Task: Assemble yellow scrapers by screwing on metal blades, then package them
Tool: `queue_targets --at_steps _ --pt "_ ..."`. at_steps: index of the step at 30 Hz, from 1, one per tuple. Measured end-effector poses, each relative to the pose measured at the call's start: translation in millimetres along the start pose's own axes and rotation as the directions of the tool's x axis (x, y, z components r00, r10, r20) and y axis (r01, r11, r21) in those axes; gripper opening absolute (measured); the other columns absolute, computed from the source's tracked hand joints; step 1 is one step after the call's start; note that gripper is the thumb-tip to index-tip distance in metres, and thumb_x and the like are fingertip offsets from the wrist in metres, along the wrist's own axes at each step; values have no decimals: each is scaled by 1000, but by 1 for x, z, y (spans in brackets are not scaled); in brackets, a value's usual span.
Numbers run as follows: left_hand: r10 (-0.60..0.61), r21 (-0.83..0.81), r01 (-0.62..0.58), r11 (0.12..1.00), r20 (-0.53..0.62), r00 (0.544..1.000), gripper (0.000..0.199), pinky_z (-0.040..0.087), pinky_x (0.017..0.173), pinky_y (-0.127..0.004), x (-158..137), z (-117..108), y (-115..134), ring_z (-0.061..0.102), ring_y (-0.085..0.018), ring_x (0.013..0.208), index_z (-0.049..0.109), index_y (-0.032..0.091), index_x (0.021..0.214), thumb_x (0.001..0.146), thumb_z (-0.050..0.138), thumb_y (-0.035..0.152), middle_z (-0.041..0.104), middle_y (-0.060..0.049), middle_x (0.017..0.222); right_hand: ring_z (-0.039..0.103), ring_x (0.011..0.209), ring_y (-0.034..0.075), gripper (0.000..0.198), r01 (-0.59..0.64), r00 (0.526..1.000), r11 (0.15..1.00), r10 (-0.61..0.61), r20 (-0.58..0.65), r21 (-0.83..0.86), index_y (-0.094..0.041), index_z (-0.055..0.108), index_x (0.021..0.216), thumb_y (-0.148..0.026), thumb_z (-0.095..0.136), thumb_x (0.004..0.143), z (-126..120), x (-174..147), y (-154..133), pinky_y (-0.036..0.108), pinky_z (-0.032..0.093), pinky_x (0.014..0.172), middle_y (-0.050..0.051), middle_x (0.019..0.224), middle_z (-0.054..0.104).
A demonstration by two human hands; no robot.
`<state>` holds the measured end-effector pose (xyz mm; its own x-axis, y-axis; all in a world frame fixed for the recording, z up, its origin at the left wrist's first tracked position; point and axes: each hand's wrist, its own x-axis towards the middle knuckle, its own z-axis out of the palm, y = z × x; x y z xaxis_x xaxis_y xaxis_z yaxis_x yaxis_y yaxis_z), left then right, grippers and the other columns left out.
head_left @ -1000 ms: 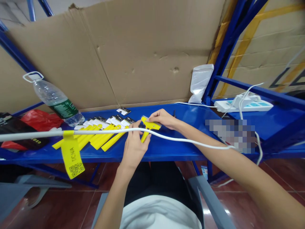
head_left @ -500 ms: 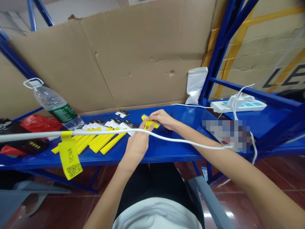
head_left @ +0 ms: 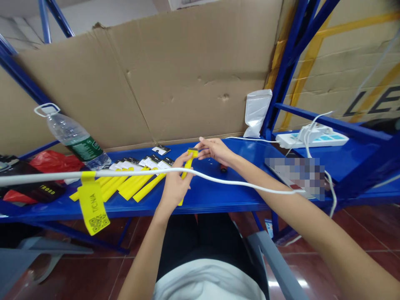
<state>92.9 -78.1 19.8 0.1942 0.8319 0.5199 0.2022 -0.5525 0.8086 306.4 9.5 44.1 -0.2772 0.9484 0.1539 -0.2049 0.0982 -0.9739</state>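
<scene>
My left hand (head_left: 177,181) is closed around a long, flat yellow tool (head_left: 186,165) with a dark edge across its top end. The tool stands nearly upright, its lower end showing below my fingers. Beside that top end is my right hand (head_left: 215,151), its fingers apart; whether a fingertip touches the tool I cannot tell. Left of my left hand, several yellow strips (head_left: 135,186) lie in a slanted row, with black-and-white cards (head_left: 150,161) at their far ends. Under my right wrist lies a small dark object with a red end (head_left: 223,168).
A white cable (head_left: 237,182) crosses in front, bearing a yellow tag (head_left: 93,208). At left are a plastic bottle (head_left: 81,143) and a red bag (head_left: 55,161). A loose card (head_left: 161,149) lies near the cardboard wall (head_left: 193,75). A power strip (head_left: 312,138) sits at right.
The yellow tool has turned from lying crosswise to nearly upright in my left hand. My right hand's fingers have loosened from their pinch at its end and spread.
</scene>
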Motion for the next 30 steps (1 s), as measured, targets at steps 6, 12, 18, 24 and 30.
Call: queue_targets --at_steps 6,12,18,24,30 --pt "-381 -858 198 475 2 925 61 40 40 -6 -22 -7 17 66 -7 72 64 31 146 91 80 9 73 -10 132 87 100 21 31 147 981 896 -186 -53 -420 -19 74 102 -47 67 112 -25 8 0 31 69 85 16 120 89" --pt "-458 -981 162 111 94 884 63 32 40 0 -36 -3 20 59 -2 67 65 38 153 105 50 1 66 -12 151 80 91 22 10 108 989 672 -145 13 -732 -19 78 93 -12 84 89 -41 12 6 34 63 92 9 100 87" --pt "-396 -978 164 128 102 913 61 30 38 -1 -43 -3 11 56 -3 67 70 40 150 102 56 3 66 -11 146 80 90 24 13 47 999 464 -10 48 -885 -19 81 92 -12 88 85 -46 8 10 32 59 88 9 98 86" --pt "-212 -968 194 158 158 964 54 31 38 -1 -52 -8 -12 56 -4 69 74 37 140 95 72 8 67 -7 125 80 88 22 9 41 997 380 40 61 -924 -21 80 86 -14 82 90 -47 11 14 29 57 85 6 90 85" --pt "-266 -957 187 221 125 956 54 31 37 -4 -57 -8 -12 51 -6 67 74 36 140 92 76 13 67 -9 135 77 78 23 21 27 999 403 24 40 -915 -24 74 72 -23 91 85 -53 15 21 32 58 80 6 81 83"
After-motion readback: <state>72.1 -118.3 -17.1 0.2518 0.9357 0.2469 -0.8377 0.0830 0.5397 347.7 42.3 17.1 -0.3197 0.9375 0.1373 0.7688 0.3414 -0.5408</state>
